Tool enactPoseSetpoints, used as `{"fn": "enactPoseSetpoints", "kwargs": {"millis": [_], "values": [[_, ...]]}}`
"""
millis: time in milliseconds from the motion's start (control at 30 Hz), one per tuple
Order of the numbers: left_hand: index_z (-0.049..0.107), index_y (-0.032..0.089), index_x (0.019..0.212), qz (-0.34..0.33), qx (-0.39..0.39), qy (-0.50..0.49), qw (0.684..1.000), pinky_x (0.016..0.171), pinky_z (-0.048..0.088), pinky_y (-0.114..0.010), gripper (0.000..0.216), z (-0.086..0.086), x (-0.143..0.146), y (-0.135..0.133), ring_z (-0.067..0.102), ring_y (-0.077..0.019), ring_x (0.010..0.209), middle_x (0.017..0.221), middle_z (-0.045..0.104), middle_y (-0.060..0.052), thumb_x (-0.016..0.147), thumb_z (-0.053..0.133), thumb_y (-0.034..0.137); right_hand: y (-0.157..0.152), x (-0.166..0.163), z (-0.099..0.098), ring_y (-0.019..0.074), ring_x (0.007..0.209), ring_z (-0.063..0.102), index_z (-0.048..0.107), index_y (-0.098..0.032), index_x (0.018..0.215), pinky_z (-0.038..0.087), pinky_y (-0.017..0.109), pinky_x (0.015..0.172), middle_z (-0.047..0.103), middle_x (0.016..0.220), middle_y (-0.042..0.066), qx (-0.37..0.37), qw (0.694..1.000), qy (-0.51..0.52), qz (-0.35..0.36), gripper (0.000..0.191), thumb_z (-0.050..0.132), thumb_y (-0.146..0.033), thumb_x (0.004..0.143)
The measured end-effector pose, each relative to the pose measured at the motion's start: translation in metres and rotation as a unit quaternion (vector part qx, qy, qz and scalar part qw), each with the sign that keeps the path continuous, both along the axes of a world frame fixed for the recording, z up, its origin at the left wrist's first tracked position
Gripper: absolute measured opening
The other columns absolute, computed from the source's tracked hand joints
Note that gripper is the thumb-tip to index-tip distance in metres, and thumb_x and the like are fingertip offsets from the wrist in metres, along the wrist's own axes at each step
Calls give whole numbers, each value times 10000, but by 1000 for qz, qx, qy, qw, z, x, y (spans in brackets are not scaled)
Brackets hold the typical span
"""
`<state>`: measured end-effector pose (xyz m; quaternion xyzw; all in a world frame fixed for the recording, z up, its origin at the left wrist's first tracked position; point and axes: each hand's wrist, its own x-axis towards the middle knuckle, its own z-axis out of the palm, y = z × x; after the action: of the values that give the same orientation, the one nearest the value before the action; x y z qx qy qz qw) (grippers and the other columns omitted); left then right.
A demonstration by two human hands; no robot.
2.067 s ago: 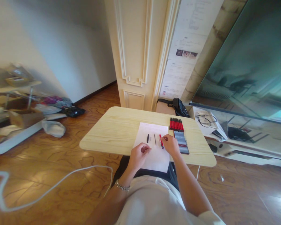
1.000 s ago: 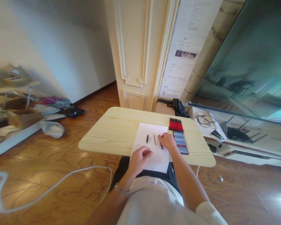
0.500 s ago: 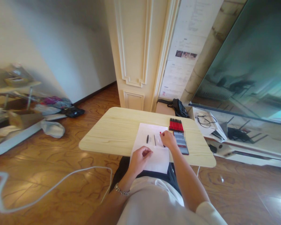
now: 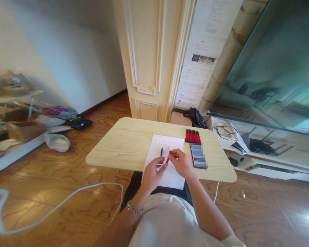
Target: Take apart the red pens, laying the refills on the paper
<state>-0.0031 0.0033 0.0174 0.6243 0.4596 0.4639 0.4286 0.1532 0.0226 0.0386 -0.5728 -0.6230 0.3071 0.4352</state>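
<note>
My right hand [image 4: 179,162] pinches a red pen barrel [image 4: 168,157] over the white sheet of paper [image 4: 170,144]. My left hand [image 4: 152,171] meets it from the left, fingers curled at the barrel's lower end. A small black pen part [image 4: 161,151] and a thin refill [image 4: 169,149] lie on the paper just beyond the hands. A row of several red and black pens [image 4: 193,136] lies at the far right of the paper. A dark phone [image 4: 198,155] rests beside my right hand.
The light wooden table [image 4: 123,144] stands on a wood floor. A white cable [image 4: 54,206] trails on the left. Clutter and a shelf [image 4: 20,116] sit far left. A black bag [image 4: 195,118] and a low cabinet with wires [image 4: 231,133] are behind right.
My right hand lifted the red pen barrel off the paper and brought it left toward my left hand, which rose slightly to meet it.
</note>
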Motion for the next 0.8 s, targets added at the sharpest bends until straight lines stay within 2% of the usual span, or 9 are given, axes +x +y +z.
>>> {"fn": "enactPoseSetpoints", "kwargs": {"millis": [133, 367, 533, 600, 667, 800], "values": [[627, 208, 1108, -18, 14, 1, 1000, 899, 479, -327, 333, 3, 3, -2, 632, -204, 989, 1101, 672, -81, 832, 559, 381, -13, -14, -1, 154, 772, 617, 595, -194, 907, 450, 253, 644, 671, 825, 33, -11, 1000, 7, 19, 158, 536, -304, 810], [639, 215, 1068, -11, 11, 8, 1000, 811, 499, -297, 294, 2, 3, -3, 655, -209, 923, 1025, 699, -68, 865, 504, 378, -16, -20, -8, 145, 740, 596, 604, -196, 853, 435, 252, 648, 659, 792, 16, -4, 1000, 5, 11, 136, 554, -311, 803], [638, 183, 1052, -8, -15, 2, 1000, 693, 508, -274, 326, -7, 1, -1, 672, -205, 809, 894, 712, -77, 856, 512, 412, 0, -3, -7, 151, 760, 603, 642, -179, 902, 449, 254, 690, 678, 827, 36, -9, 999, 2, 39, 233, 503, -355, 844], [636, 171, 1034, -12, -28, -11, 999, 674, 507, -268, 339, -8, 0, -1, 676, -202, 788, 861, 710, -77, 851, 518, 430, 14, 10, -7, 152, 730, 601, 653, -171, 897, 448, 256, 689, 678, 803, 37, -8, 999, -31, -5, 249, 467, -334, 863], [636, 166, 1017, -17, -36, -24, 999, 671, 506, -264, 347, -8, 0, -1, 679, -202, 786, 855, 708, -77, 847, 520, 445, 28, 23, -9, 160, 781, 611, 667, -176, 906, 439, 255, 727, 689, 848, 41, -16, 995, -92, -45, 226, 478, -289, 857], [645, 170, 994, -14, -40, -18, 999, 647, 503, -257, 358, -6, 0, -1, 681, -203, 764, 824, 707, -76, 838, 523, 468, 46, 34, -17, 177, 889, 617, 697, -188, 890, 411, 251, 790, 702, 914, 55, -65, 973, -219, -43, 188, 523, -230, 833]]}}
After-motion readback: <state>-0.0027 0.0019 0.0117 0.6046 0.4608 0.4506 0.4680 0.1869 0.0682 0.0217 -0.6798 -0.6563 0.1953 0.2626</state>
